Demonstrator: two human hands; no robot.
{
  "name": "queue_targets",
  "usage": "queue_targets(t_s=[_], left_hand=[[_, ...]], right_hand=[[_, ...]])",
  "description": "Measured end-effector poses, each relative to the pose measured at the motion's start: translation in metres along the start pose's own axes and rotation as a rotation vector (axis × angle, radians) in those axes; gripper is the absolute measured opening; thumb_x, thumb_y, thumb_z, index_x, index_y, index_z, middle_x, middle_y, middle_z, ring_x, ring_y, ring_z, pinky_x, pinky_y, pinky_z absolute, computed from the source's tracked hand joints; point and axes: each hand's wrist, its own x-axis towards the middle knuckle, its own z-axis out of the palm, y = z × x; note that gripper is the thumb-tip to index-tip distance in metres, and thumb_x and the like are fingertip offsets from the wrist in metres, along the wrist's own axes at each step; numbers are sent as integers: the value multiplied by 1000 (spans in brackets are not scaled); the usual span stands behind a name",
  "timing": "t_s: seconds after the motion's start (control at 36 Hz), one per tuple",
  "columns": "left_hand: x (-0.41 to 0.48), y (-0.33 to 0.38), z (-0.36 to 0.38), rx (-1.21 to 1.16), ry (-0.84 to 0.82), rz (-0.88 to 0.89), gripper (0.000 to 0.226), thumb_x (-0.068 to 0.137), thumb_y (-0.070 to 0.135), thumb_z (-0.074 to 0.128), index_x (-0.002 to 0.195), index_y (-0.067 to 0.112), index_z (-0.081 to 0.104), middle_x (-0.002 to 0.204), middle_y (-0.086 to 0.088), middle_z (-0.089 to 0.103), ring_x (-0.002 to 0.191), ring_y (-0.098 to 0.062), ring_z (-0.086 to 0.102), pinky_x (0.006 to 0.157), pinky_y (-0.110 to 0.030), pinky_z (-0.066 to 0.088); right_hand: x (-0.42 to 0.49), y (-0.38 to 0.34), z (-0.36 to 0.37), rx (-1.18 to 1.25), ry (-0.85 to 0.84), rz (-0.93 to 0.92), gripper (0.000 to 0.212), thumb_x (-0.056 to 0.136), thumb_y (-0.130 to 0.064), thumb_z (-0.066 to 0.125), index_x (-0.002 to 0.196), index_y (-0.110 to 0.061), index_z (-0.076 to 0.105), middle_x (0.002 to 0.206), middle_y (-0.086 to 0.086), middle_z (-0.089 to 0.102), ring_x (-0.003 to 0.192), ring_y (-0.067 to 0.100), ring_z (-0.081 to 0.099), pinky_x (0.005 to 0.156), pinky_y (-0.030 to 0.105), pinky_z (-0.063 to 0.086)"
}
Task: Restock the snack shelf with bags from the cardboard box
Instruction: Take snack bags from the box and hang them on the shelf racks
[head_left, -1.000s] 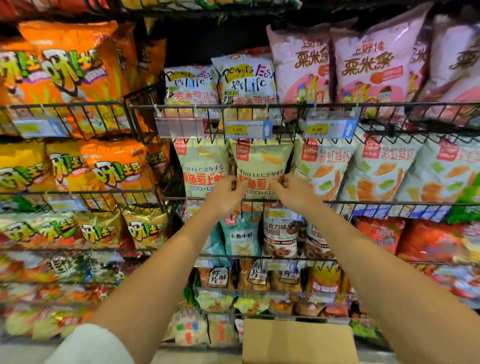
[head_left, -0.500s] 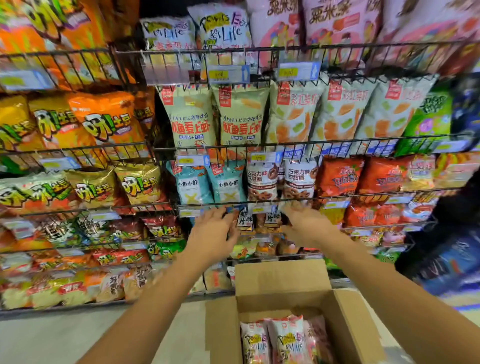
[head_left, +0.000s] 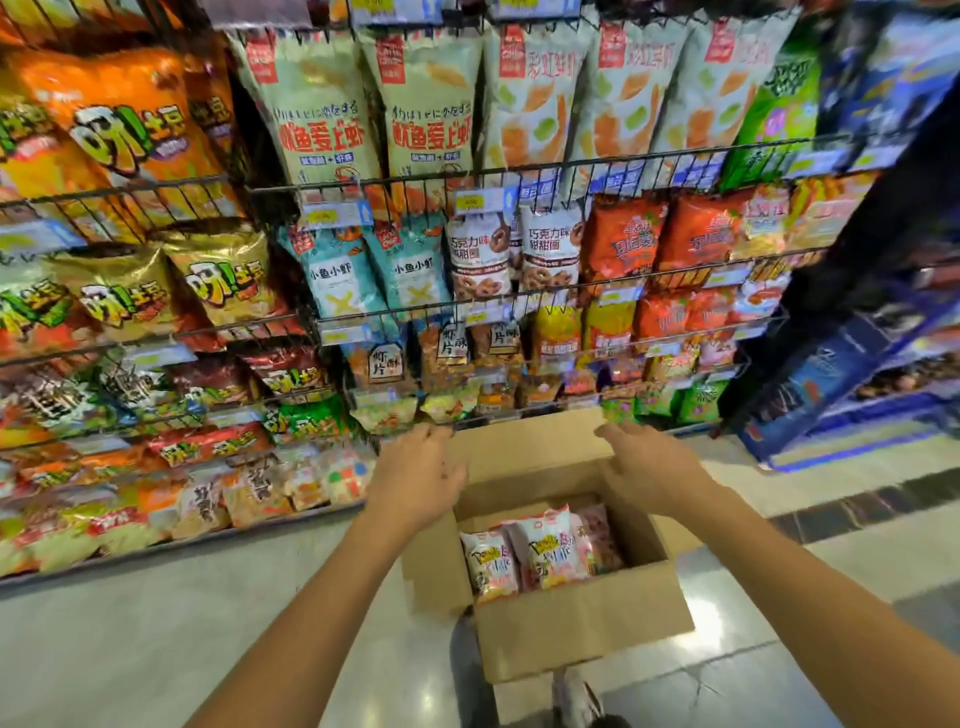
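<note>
Now both hands (head_left: 415, 480) (head_left: 652, 470) empty, fingers apart, over box (head_left: 582, 631) at lower centre; could crush bags (head_left: 540, 553) if grabbed hard.

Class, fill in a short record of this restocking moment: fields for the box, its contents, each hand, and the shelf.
box: open cardboard box on the floor, flaps up
contents: several snack bags standing inside
left hand: empty, fingers spread, above the box's left edge
right hand: empty, open, above the box's right edge
shelf: wire snack shelf behind the box, full of bags
</note>
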Motion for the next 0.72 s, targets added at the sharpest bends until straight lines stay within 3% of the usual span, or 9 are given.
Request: queue_targets(t_s=[0.08,0.22,0.28,0.42,0.58,0.72], left_hand=[[-2,7,15,-44,-25,-41,52,100,43,48,145,18,46,137,-3,53,125,-24,51,101,-39,46],[11,19,40,-126,-92,-130,54,98,45,48,147,20,45,150,-4,44,141,-27,39,106,-44,45],[18,28,50,-148,-80,-144,51,97,42,52,143,20,50,148,-4,47,138,-25,44,105,-42,46],[43,61,79,-214,-97,-231,47,96,38,56,138,18,54,138,-7,58,126,-26,55,99,-35,47],[67,96,131,-383,-155,-437,38,97,33,59,129,12,61,131,-13,62,119,-30,59,93,-33,46],[82,96,172,-463,-214,-556,36,98,33,56,127,12,62,122,-17,65,108,-32,62,83,-31,47]], right_hand=[[-6,12,15,-3,20,4,44,100,-45,40,137,-22,45,124,4,60,104,27,63,79,41,56],[6,38,33,74,-36,10,39,99,-46,43,128,-20,48,121,4,61,105,26,61,80,38,51],[16,54,41,100,-52,8,36,99,-44,44,122,-17,51,119,6,62,105,27,61,77,38,50],[49,104,64,190,-108,-19,40,98,-45,44,131,-22,48,118,6,65,102,28,62,71,34,46],[83,155,89,242,-188,17,37,102,-43,41,126,-22,60,121,8,67,106,30,64,86,43,54],[109,172,138,247,-346,-1,30,97,-47,36,124,-36,42,108,6,70,89,27,67,75,41,56]])
